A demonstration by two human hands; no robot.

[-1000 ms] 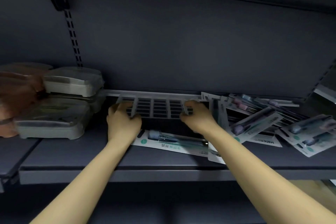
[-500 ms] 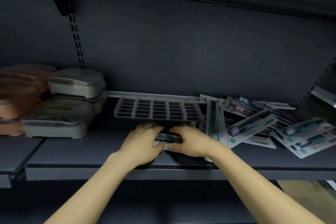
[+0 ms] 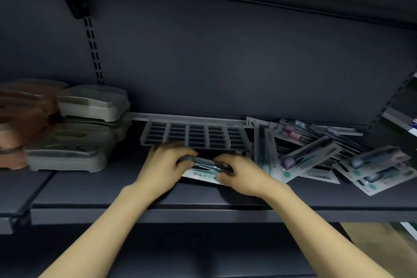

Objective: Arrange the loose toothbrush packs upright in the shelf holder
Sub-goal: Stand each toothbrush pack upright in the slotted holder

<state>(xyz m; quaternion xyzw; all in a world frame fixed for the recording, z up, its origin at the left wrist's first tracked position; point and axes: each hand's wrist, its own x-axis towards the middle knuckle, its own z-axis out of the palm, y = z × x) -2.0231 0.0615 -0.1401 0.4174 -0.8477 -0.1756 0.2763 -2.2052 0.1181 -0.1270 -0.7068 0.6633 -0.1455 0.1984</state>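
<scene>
- Dark grey metal shelf [image 3: 135, 196] carries the whole scene, its back panel rising behind the goods.
- A person's left hand [image 3: 163, 168] and right hand [image 3: 240, 175] meet at the middle of the shelf, both gripping one toothbrush pack [image 3: 204, 170] that lies flat near the front edge.
- The left hand's fingers curl over the pack's left end; the right hand's fingers and thumb pinch its right end.
- Just behind the hands sits the slotted shelf holder [image 3: 195, 134], a pale grid of dark rectangular openings set against the back panel; none of its visible slots holds a pack.
- To the right of the holder, a loose pile of toothbrush packs [image 3: 334, 153] sprawls at mixed angles, overlapping one another; one pack [image 3: 266, 153] leans on edge beside the holder's right end.
- At far left, grey lidded containers [image 3: 74, 133] are stacked two high, with brownish ones [image 3: 20, 119], blurred, beside them.
- A slotted upright rail [image 3: 93, 52] runs up the back panel above the containers.
</scene>
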